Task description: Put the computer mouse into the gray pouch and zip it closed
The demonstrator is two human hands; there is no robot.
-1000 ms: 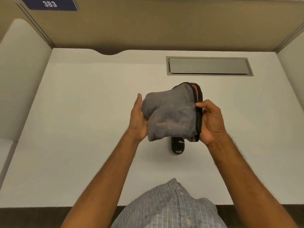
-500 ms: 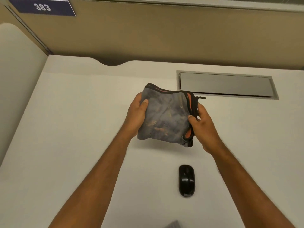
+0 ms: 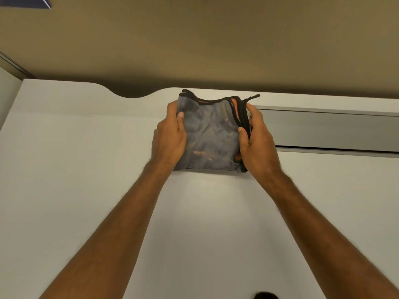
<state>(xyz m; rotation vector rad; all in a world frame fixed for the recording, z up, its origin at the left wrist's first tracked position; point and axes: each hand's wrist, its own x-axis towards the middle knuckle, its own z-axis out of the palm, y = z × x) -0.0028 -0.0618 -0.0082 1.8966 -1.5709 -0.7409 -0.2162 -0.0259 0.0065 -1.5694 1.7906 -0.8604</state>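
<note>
The gray pouch (image 3: 209, 134) is held up over the white desk (image 3: 75, 169) by both hands, one at each side. The left hand (image 3: 169, 139) grips the pouch's left edge, thumb pressed on the front face and the other fingers hidden behind the fabric. The right hand (image 3: 258, 141) clamps the pouch's right edge, thumb on the front, right along the black zipper band (image 3: 243, 117). Orange lining shows inside that band and along the pouch's top rim, so the zipper looks at least partly undone, though how far it gapes cannot be judged from this angle. A black pull cord (image 3: 252, 97) sticks out from the pouch's upper right corner. The fabric is crumpled and lightly stained.

Right of the pouch, a gray recessed panel (image 3: 328, 130) is set into the desk. Behind the pouch rises a tan partition (image 3: 194, 39). Well below the pouch, at the bottom edge of the view, a small dark shape (image 3: 266, 295) lies on the desk, probably the computer mouse, mostly cut off.
</note>
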